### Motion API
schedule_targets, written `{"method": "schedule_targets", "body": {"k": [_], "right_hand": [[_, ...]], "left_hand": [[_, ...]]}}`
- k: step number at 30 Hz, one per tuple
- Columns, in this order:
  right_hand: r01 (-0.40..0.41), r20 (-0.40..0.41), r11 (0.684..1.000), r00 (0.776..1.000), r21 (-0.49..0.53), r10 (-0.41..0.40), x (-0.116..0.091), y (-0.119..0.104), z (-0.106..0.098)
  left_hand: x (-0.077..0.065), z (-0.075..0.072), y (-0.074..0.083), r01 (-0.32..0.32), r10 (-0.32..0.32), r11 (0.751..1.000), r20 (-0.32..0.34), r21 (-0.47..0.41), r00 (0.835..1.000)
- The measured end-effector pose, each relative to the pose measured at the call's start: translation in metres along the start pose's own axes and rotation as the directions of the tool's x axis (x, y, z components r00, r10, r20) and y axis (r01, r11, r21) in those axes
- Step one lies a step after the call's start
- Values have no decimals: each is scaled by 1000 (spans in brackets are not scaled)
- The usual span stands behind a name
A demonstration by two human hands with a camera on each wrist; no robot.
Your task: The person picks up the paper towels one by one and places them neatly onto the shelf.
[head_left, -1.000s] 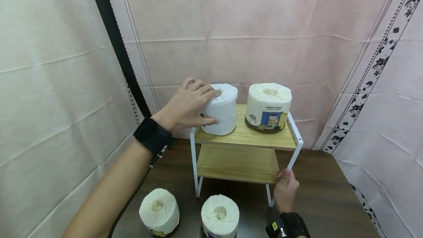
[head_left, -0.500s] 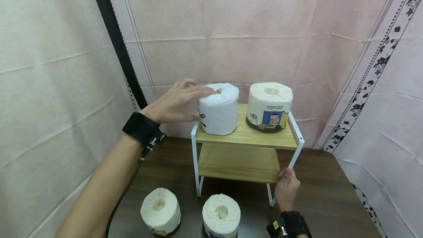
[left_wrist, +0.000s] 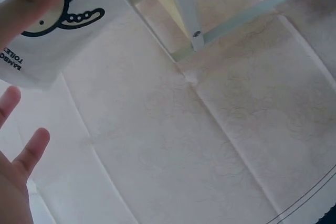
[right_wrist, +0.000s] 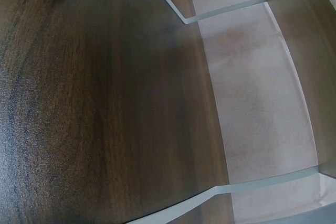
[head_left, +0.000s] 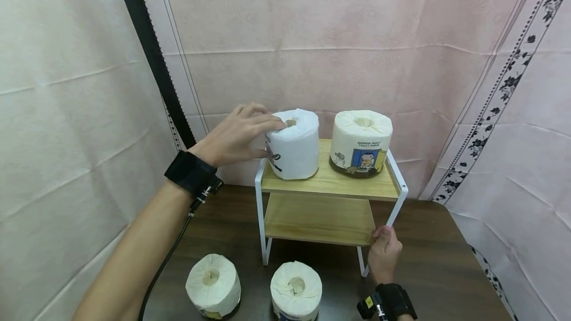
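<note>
A white toilet paper roll stands on the left of the upper board of a two-tier shelf. My left hand holds that roll at its left rim, fingertips on top by the core hole and thumb on the side. In the left wrist view the thumb lies on the printed wrapper, while two other fingers are spread away from it. My right hand grips the shelf's white metal leg at the front right. A cream-wrapped toilet paper roll stands on the right of the upper board.
Two more wrapped rolls, one at left and one nearer the middle, stand on the dark wooden table before the shelf. Behind hangs a pale cloth. A black cable runs along the left forearm.
My left hand drew back left from the roll, then its thumb came back onto it. The white roll has turned, its print swinging toward the front. The right hand stays on the leg.
</note>
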State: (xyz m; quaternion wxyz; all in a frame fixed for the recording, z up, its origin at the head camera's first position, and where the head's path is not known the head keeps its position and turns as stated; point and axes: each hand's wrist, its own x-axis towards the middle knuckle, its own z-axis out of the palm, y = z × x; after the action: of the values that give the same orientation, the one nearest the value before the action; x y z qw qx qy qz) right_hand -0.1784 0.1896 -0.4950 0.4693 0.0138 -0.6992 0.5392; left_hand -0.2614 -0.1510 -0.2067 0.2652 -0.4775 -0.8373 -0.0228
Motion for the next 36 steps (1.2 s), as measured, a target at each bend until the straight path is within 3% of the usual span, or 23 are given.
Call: {"method": "schedule_targets", "body": {"k": [10, 14, 18, 27, 32, 36], "right_hand": [[13, 0, 1000, 1000, 19, -13, 0, -3, -1], [-18, 9, 1000, 1000, -9, 18, 1, 8, -1], [-45, 27, 999, 999, -7, 45, 0, 22, 0], [-38, 7, 999, 999, -4, 38, -1, 28, 1], [-17, 15, 1000, 1000, 0, 17, -2, 27, 2], [-19, -1, 1000, 1000, 1, 19, -2, 25, 2]], "left_hand": [[12, -4, 14, 14, -19, 993, 44, 115, 999], [15, -2, 16, 24, -34, 990, 67, 141, 997], [16, -1, 15, 44, -54, 993, 86, 109, 995], [9, 5, 6, 78, -72, 993, 72, -93, 995], [6, 8, 6, 70, -66, 994, 54, -82, 996], [13, 6, 9, 39, -37, 998, 28, -45, 999]]}}
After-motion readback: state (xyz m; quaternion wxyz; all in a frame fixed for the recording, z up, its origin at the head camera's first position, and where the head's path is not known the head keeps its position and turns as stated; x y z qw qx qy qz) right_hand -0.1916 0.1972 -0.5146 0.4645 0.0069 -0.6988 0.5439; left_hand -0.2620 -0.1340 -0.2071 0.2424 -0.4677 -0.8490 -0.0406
